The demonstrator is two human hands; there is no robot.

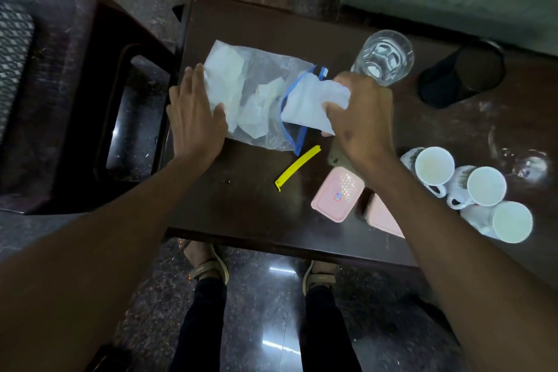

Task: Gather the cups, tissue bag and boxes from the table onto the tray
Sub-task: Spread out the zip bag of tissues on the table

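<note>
While flat — tissue bag point(256, 100) between both grips

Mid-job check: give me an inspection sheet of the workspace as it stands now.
Surface: dark wooden table, no tray seen.
Job's things: tissue bag lying flat, mouth open; three white cups clustered at right; two pink boxes near the front edge.
Clutter: yellow clip, clear glass, dark tumbler.
Hands: left hand flat on the bag; right hand gripping white tissue at the bag's mouth.
Cables: nothing seen.
Surroundings: chair at left, polished floor.
</note>
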